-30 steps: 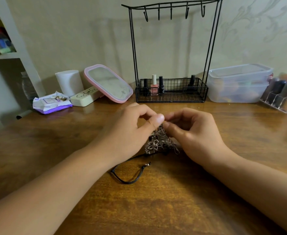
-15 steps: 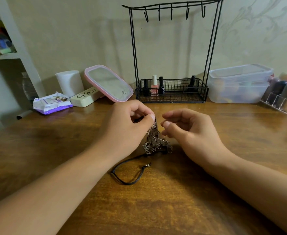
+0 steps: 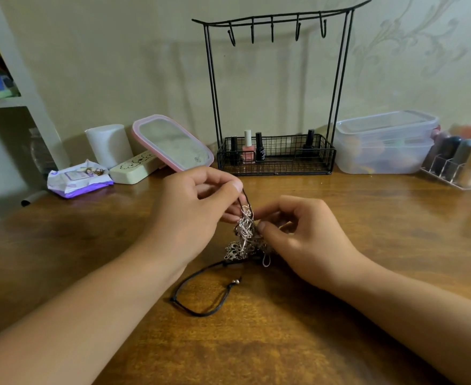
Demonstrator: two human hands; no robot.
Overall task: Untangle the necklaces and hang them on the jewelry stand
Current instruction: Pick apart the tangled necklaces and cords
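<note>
My left hand pinches a black cord at the top of the tangled necklaces, lifting the silvery clump partly off the table. My right hand pinches the clump's side, though which strand is unclear. A cord loop trails beneath. The jewelry stand stands behind, hooks bare.

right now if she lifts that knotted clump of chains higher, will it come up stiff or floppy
Probably floppy: the clump of chains sags below the left hand. Its black cord lies slack on the table, so it would likely drag along. The loops may snag.
</note>
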